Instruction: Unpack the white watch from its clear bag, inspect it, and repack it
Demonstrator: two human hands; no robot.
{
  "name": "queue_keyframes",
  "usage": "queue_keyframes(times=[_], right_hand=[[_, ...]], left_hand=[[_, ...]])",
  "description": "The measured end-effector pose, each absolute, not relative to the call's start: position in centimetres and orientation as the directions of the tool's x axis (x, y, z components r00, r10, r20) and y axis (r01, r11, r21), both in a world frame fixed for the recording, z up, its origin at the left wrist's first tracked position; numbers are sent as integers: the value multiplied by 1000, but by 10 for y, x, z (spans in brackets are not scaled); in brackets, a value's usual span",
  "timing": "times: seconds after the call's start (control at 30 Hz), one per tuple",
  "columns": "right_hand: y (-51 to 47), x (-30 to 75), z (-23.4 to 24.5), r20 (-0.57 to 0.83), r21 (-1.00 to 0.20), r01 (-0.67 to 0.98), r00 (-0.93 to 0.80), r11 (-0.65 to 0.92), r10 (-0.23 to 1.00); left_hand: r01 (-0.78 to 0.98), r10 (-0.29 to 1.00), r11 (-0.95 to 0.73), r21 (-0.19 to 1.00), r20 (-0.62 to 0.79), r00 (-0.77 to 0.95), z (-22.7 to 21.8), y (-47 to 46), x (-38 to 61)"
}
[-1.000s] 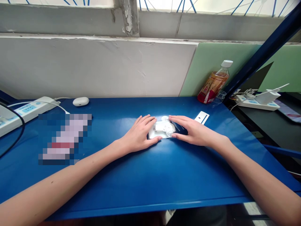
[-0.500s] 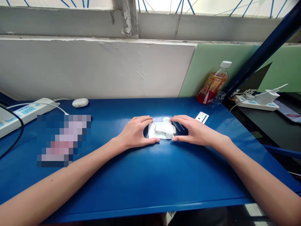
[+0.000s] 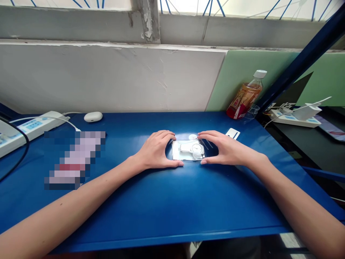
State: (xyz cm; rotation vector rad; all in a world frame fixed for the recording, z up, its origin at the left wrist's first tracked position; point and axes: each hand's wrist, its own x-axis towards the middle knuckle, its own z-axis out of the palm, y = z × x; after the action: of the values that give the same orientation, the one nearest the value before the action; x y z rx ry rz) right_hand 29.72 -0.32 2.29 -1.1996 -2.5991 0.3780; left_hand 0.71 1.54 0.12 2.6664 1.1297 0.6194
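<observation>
A flat clear-and-white package (image 3: 176, 153) lies on the blue table between my two hands. On it sits a white item with a round, dial-like face (image 3: 197, 148), much like a small watch. A small round clear piece (image 3: 193, 137) shows at the package's far edge. My left hand (image 3: 157, 151) curves around the left side, thumb and fingers apart. On the right, my right hand (image 3: 221, 147) makes a similar open curve, its thumb just off the near right corner. Whether my left fingertips touch the package I cannot tell.
A white card (image 3: 233, 133) lies beyond my right hand. A drink bottle (image 3: 244, 99) leans at the back right. On the left are a blurred-out phone-like object (image 3: 78, 158), a white earbud case (image 3: 93, 117) and a power strip (image 3: 40, 122). A blue post (image 3: 296, 61) slants at the right.
My right hand has opened a little and its thumb has drawn back from the package. The round face now shows more clearly. The left hand is nearly unmoved.
</observation>
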Motion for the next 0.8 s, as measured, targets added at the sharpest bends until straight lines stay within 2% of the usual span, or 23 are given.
queue_keyframes(times=[0.27,0.8], right_hand=[[-3,298,25,168,-339,685,-631,645,758],[-3,299,24,153,-349,671,-648,655,746]], left_hand=[[647,714,-700,303,294,635,3,12,8],[639,693,-721,268,271,668,4,11,9]])
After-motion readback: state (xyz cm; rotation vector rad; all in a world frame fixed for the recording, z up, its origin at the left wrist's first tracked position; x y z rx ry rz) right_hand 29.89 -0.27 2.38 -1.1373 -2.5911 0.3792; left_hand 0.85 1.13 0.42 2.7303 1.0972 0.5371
